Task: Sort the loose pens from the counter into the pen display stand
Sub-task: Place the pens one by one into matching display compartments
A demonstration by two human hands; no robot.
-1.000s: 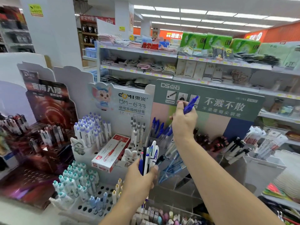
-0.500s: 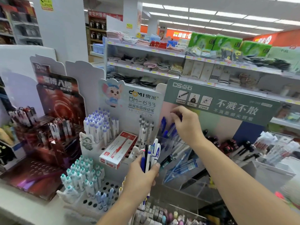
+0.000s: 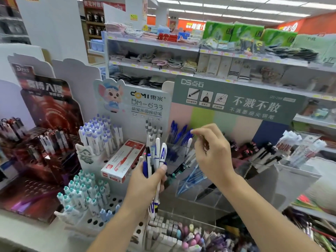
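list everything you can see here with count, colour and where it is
loose pens: a handful, white, blue and black, gripped upright in the left hand
pen display stand: one, grey-green header, clear compartments, centre right
blue pens: several, standing in the stand's back-left compartment
white pen stand: one, mouse cartoon header, centre left
purple-capped pens: many, white bodies, upper rows of the white stand
teal-capped pens: many, lower rows of the white stand
red pen box: one, lying on the white stand
dark red stand: one, far left
left hand: holds the loose pens
right hand: empty, fingers loosely curled, over the clear compartments
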